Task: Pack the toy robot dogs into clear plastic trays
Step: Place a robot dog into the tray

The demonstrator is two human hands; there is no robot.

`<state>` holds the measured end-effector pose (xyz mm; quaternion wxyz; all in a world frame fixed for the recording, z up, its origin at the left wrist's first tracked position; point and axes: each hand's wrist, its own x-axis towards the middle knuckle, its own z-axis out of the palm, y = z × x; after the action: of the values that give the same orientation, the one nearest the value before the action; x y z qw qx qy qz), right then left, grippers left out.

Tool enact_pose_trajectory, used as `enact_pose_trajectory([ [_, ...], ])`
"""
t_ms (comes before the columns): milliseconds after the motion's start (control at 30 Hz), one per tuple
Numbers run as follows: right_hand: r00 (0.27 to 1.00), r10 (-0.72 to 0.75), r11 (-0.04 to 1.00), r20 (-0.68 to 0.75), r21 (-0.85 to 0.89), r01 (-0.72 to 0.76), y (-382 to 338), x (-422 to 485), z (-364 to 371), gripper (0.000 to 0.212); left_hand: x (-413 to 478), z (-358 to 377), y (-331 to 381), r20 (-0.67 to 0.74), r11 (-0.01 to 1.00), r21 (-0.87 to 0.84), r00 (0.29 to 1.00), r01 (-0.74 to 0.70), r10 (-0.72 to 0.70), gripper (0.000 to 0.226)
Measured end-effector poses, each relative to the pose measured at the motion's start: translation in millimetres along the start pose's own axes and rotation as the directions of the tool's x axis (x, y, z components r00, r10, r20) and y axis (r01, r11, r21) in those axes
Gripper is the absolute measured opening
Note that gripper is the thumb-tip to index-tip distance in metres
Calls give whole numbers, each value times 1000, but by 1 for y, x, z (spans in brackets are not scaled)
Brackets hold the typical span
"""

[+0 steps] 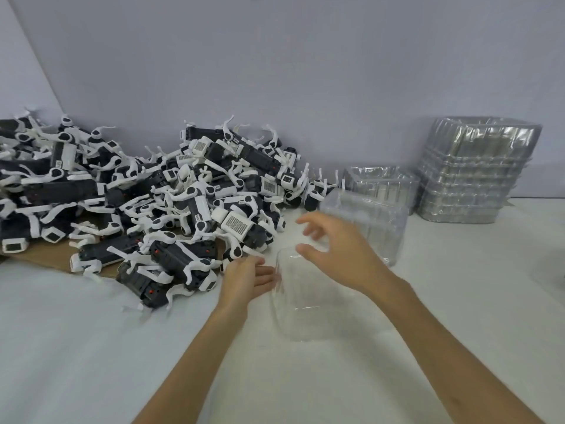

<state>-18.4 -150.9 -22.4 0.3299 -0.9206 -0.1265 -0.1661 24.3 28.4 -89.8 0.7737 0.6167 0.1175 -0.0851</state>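
Observation:
A big heap of black-and-white toy robot dogs (pixel 171 197) covers the left half of the table. Just in front of me lies a clear plastic tray (pixel 301 304) on the white surface. My left hand (pixel 249 278) lies with straight fingers against the tray's left wall. Over the tray's far edge hovers my right hand (pixel 331 243), its fingers loosely spread and holding nothing. A second clear tray (pixel 373 218) lies right behind it.
A tall stack of clear trays (pixel 477 169) stands at the back right by the wall, with a lower tray pile (pixel 382 182) to its left. Brown cardboard (pixel 49 255) lies under the heap of dogs. White table (pixel 76 347) stretches across the front.

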Motion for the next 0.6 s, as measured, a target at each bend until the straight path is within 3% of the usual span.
enact_pose_trajectory([
  [133,981,-115,964,158,-222,149,-27,55,41,64,-4,-5,2,85,997,43,995,-59,55,15],
  [267,944,-89,841,317,-484,241,-34,89,75,83,-7,-8,3,137,995,42,987,-87,80,17],
  [433,956,-94,821,277,-521,231,-28,105,82,79,-5,-9,6,188,1000,16,982,-22,18,24],
  [600,993,-50,814,109,-571,104,-24,99,82,78,-3,-9,4,190,999,28,982,-21,15,26],
])
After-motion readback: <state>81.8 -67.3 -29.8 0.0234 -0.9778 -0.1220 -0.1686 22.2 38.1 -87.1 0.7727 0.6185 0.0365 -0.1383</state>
